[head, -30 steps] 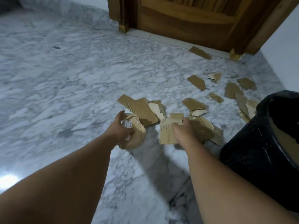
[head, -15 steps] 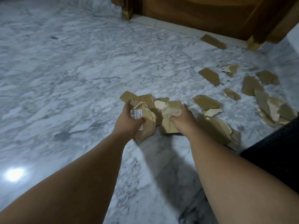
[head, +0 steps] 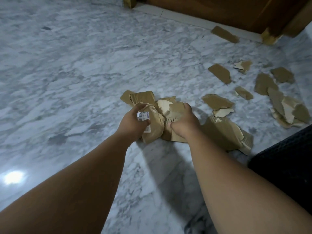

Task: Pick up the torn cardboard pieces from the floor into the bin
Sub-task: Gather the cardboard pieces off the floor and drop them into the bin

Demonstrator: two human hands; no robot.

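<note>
Left hand (head: 133,122): fingers curled round a crumpled labelled piece (head: 152,132).
Right hand (head: 183,122): grips a slotted piece (head: 175,108).
Change: my two handfuls were apart a second ago. They now touch as one bundle left of the bin (head: 287,157), ready, I judge, to carry over.
Large torn sheet (head: 224,132): on the floor between bundle and bin.
Scattered scraps (head: 219,73): beyond the bin, toward the door (head: 219,10), uncollected.

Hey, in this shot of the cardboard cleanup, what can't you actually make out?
Head view:
- bin: cut off by the right edge; opening unseen.
- label on the cardboard wad in the left hand: print too small to read.
- cardboard piece in the right hand: partly hidden by the hand.
</note>
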